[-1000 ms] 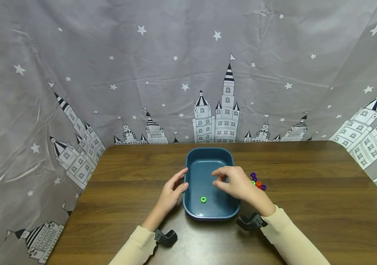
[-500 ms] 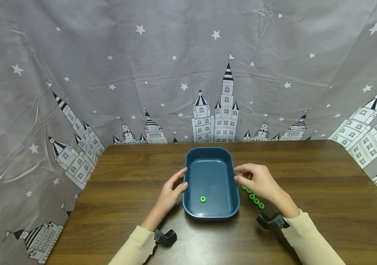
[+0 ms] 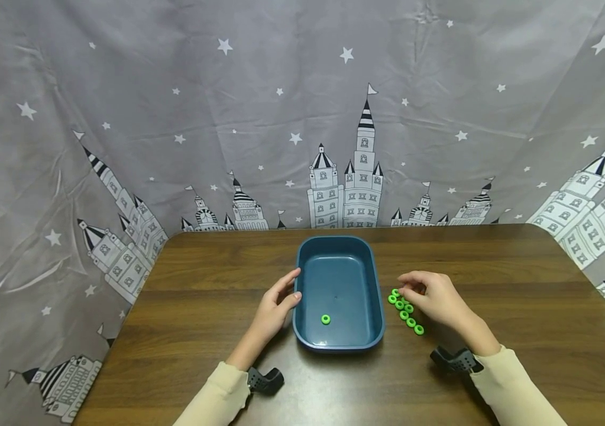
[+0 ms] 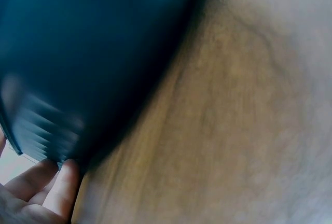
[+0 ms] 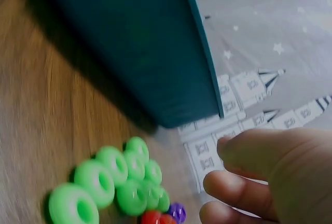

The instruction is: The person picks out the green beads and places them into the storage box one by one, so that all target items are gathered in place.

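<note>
A blue plastic tray (image 3: 338, 346) stands on the table, with one bright green ring-shaped bead (image 3: 326, 319) inside near its front. My left hand (image 3: 272, 310) touches the tray's left side; in the left wrist view its fingertips (image 4: 65, 177) meet the outer wall. To the right of the tray lies a cluster of green beads (image 3: 404, 315). Over the cluster's far end hovers my right hand (image 3: 435, 299), fingers bent loosely, with nothing seen between them. Red beads (image 5: 155, 217) and a purple bead (image 5: 177, 212) show beside the green ones in the right wrist view; my hand covers them in the head view.
The brown wooden table (image 3: 217, 284) reaches back to a grey curtain (image 3: 259, 106) printed with castles and stars. A black wrist camera mount (image 3: 266, 381) sits at the left wrist and another mount (image 3: 453, 360) at the right.
My right hand has moved from over the tray out to the right, above the beads, uncovering more green ones. My left hand and the green bead in the tray stay in place.
</note>
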`<state>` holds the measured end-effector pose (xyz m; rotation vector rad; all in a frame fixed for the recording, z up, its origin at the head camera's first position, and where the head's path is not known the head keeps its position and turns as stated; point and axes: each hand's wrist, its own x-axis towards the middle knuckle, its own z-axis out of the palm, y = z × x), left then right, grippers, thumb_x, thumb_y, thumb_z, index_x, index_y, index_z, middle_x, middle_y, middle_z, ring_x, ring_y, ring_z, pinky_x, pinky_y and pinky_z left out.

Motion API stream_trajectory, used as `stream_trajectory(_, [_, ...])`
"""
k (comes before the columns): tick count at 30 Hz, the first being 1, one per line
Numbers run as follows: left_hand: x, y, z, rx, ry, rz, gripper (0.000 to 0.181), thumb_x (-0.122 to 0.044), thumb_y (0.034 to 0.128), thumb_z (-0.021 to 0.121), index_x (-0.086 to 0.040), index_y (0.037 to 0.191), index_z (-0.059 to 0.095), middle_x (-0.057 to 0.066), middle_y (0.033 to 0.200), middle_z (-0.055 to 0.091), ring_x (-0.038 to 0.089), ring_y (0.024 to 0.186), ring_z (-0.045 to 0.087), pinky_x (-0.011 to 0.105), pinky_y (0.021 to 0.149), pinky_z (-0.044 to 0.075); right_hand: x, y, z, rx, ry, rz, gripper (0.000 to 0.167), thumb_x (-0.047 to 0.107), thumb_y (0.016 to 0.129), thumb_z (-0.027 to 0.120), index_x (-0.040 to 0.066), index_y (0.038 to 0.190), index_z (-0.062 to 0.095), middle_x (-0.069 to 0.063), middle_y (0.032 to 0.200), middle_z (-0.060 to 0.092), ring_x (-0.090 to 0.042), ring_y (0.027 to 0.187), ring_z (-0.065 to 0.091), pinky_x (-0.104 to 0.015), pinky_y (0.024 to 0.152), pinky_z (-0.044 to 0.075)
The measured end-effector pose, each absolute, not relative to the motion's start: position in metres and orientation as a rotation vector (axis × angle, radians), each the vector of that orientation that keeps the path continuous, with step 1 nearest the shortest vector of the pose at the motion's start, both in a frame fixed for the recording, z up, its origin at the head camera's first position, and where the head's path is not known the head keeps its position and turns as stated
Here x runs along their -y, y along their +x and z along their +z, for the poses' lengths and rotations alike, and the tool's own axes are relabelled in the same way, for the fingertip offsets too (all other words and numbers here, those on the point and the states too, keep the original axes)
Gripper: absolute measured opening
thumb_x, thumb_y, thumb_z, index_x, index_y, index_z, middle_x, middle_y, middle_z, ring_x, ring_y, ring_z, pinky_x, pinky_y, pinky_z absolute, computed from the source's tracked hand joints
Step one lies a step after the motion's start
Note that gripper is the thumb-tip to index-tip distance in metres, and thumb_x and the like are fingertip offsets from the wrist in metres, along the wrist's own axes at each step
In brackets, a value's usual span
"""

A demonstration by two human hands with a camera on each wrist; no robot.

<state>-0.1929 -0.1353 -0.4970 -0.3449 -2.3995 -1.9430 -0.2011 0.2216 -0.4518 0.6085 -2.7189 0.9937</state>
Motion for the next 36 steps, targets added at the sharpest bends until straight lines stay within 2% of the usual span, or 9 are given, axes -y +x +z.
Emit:
stream_trajectory(6, [0.136, -0.193, -0.497, 2.399, -0.349, -1.942, 0.051, -0.007, 0.0984, 0.061, -0.005, 0.148, 0.052, 0.021, 0.152, 0.052, 0.042, 0.136, 0.053, 0.035, 0.105, 0.048, -0.233, -0.207, -0.457, 2.762, 0.512, 0.931, 0.016, 0.002, 0.088, 0.071, 0.002, 0.103, 0.077, -0.006, 0.088, 0.077, -0.009, 0.073, 0.062, -0.027, 0.065, 0.050])
stream_trajectory(13, [0.136, -0.193, -0.498, 2.388, -0.351, -1.947, 0.050, -0.007, 0.0983, 0.061, -0.006, 0.148, 0.053, 0.021, 0.152, 0.053, 0.042, 0.136, 0.053, 0.030, 0.104, 0.048, -0.238, -0.210, -0.462, 2.780, 0.501, 0.886, 0.016, 0.002, 0.089, 0.071, 0.002, 0.104, 0.077, -0.010, 0.094, 0.078, -0.017, 0.080, 0.066, -0.033, 0.071, 0.053])
stream_trajectory(18, [0.136, -0.193, -0.498, 2.381, -0.358, -1.959, 0.050, -0.007, 0.0984, 0.061, -0.006, 0.148, 0.052, 0.022, 0.152, 0.052, 0.043, 0.135, 0.054, 0.028, 0.103, 0.048, -0.235, -0.210, -0.465, 2.766, 0.512, 0.904, 0.016, 0.000, 0.088, 0.071, 0.002, 0.102, 0.077, -0.009, 0.093, 0.078, -0.013, 0.078, 0.065, -0.031, 0.070, 0.053])
stream_trajectory(24, [0.136, -0.193, -0.497, 2.391, -0.354, -1.957, 0.050, -0.008, 0.0984, 0.061, -0.006, 0.148, 0.052, 0.022, 0.152, 0.052, 0.042, 0.136, 0.054, 0.033, 0.105, 0.048, -0.232, -0.208, -0.466, 2.790, 0.541, 0.911, 0.017, 0.001, 0.087, 0.069, 0.004, 0.102, 0.078, -0.002, 0.084, 0.075, -0.005, 0.072, 0.057, -0.025, 0.067, 0.048])
stream_trajectory(30, [0.136, -0.192, -0.497, 2.400, -0.351, -1.951, 0.051, -0.008, 0.0983, 0.061, -0.007, 0.148, 0.052, 0.019, 0.153, 0.052, 0.042, 0.138, 0.051, 0.039, 0.108, 0.047, -0.234, -0.209, -0.469, 2.836, 0.500, 0.867, 0.017, 0.003, 0.087, 0.069, 0.004, 0.101, 0.078, 0.001, 0.081, 0.072, -0.007, 0.070, 0.053, -0.026, 0.066, 0.046])
stream_trajectory(36, [0.136, -0.193, -0.498, 2.405, -0.357, -1.940, 0.051, -0.008, 0.0982, 0.061, -0.007, 0.148, 0.052, 0.019, 0.153, 0.052, 0.042, 0.137, 0.053, 0.038, 0.108, 0.047, -0.235, -0.210, -0.470, 2.803, 0.540, 0.793, 0.017, 0.001, 0.085, 0.068, 0.002, 0.100, 0.078, -0.005, 0.085, 0.075, -0.009, 0.071, 0.056, -0.030, 0.067, 0.049])
